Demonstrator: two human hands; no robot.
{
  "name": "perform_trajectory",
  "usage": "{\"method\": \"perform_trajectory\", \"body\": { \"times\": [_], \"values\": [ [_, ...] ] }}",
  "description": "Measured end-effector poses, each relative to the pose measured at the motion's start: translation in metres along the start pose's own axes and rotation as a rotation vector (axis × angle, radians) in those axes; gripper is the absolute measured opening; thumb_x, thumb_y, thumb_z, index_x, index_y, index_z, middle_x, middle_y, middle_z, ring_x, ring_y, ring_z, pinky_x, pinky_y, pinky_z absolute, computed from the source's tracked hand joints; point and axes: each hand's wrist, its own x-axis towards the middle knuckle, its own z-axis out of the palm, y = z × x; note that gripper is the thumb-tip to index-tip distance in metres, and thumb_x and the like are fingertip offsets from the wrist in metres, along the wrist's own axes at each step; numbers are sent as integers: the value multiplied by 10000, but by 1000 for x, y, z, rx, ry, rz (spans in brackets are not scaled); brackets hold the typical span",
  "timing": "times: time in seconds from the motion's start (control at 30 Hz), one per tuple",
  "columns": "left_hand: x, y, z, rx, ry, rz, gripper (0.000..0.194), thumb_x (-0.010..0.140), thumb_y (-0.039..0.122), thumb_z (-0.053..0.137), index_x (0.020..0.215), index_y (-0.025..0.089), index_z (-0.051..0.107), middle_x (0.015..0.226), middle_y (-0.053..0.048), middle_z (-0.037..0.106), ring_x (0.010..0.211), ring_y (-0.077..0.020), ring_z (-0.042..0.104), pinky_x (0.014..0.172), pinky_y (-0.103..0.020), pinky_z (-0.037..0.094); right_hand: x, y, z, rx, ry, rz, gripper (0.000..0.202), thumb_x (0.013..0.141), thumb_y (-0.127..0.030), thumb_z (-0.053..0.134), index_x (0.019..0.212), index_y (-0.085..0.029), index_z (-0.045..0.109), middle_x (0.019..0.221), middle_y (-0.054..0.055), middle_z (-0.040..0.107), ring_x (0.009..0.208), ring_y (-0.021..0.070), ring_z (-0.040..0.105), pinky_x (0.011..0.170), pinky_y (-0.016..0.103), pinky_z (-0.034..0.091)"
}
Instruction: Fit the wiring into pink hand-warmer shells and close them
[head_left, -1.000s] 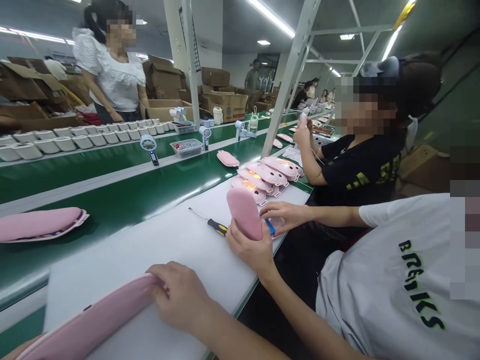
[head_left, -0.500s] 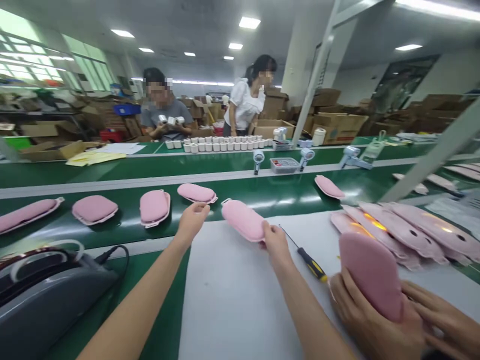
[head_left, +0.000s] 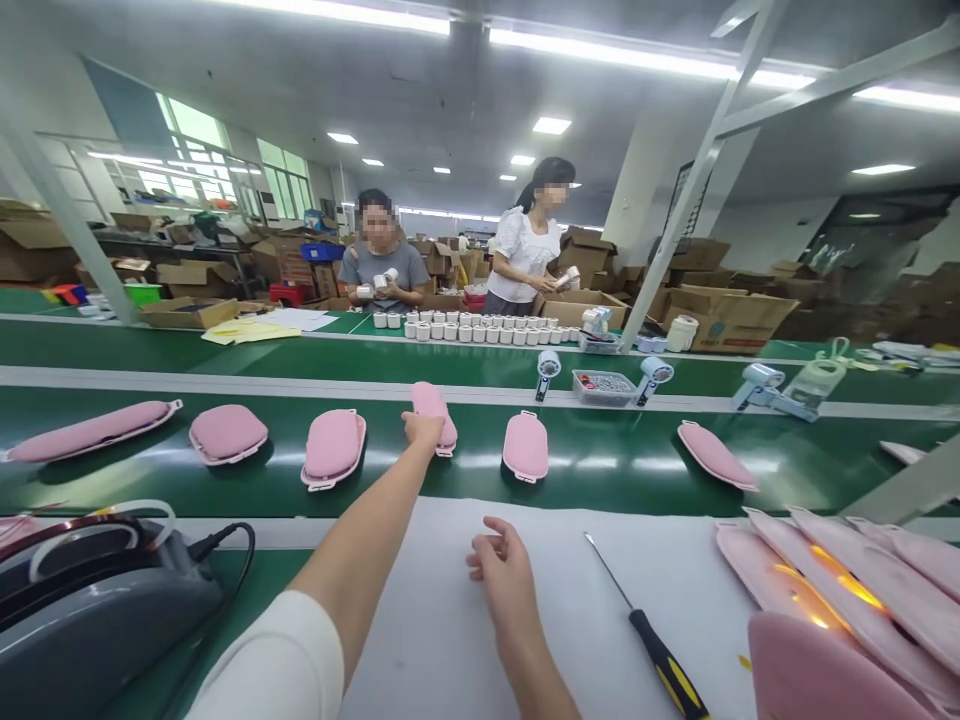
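Over the green belt my left hand (head_left: 424, 430) is closed on the near side of a pink padded oval piece (head_left: 430, 402), whose pale tabbed rim shows at its lower end. My right hand (head_left: 501, 558) hovers over the white sheet (head_left: 420, 620), fingers loosely curled and apart, holding nothing. Just beyond it another pink padded piece (head_left: 526, 447) lies on the belt. More such pieces lie to the left, the nearest a rounded pink one (head_left: 334, 447). A yellow-and-black screwdriver (head_left: 664, 660) rests on the sheet, right of my right hand.
Pink panels (head_left: 862, 590), some with glowing orange light, overlap at right beside a large pink piece (head_left: 817, 670). A grey machine (head_left: 112, 610) with a cable stands at lower left. Across the belt are handheld fans (head_left: 548, 368), a clear box (head_left: 604, 387), white cups (head_left: 465, 330) and two people.
My right hand has let go of its pink piece, now on the belt, and drawn back. My left hand has taken hold of another pink piece, now turned more upright. The view has shifted.
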Motion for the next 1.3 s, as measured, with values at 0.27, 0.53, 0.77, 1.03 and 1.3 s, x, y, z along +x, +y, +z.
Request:
{"method": "perform_trajectory", "body": {
  "times": [0.27, 0.53, 0.77, 1.03, 1.3],
  "values": [
    [-123, -25, -39, 60, -261, 413, 604, 639, 201, 653, 1227, 207, 518, 1142, -50, 477, 1072, -133, 483, 1009, -261, 413, -9, -35, -23, 12, 6, -166, 630, 710, -644, 457, 1288, -425, 334, 1345, -48, 418, 1138, 22, 507, 751, 42, 487],
    [-207, -97, -114, -360, -809, 187, 661, 633, 386, 636, 1196, 271, 309, 1282, -49, 351, 1090, -158, 489, 759, -219, 498, -68, -21, -8, 59, -395, -113, 792, 659, -549, 616, 1348, -468, 234, 1328, -1, 463, 1159, 105, 561, 880, 197, 558],
    [-174, -119, -121, -744, -857, -153, 792, 648, 484, 704, 1315, 248, 348, 1089, -60, 540, 809, -95, 563, 753, -231, 473, -71, -5, -4, -131, -441, -141, 634, 745, -581, 475, 1309, -290, 457, 1235, 31, 552, 947, 34, 594, 735, 80, 513],
    [-172, -124, -130, -849, -909, -536, 500, 769, 330, 508, 1191, 65, 532, 834, -123, 622, 662, -176, 594, 642, -304, 490, -57, 24, -26, -696, 46, -307, 562, 799, -492, 382, 1343, -351, 369, 1233, 11, 523, 934, 29, 548, 723, 134, 483],
    [-169, -129, -133, -822, -933, -583, 609, 821, 359, 411, 1362, 79, 422, 863, -163, 617, 686, -223, 604, 597, -353, 491, -58, 28, -33, -1236, 47, -1292, 353, 760, -184, 539, 997, -426, 641, 1231, -63, 505, 1080, 53, 396, 914, 216, 446]
  ]
}}
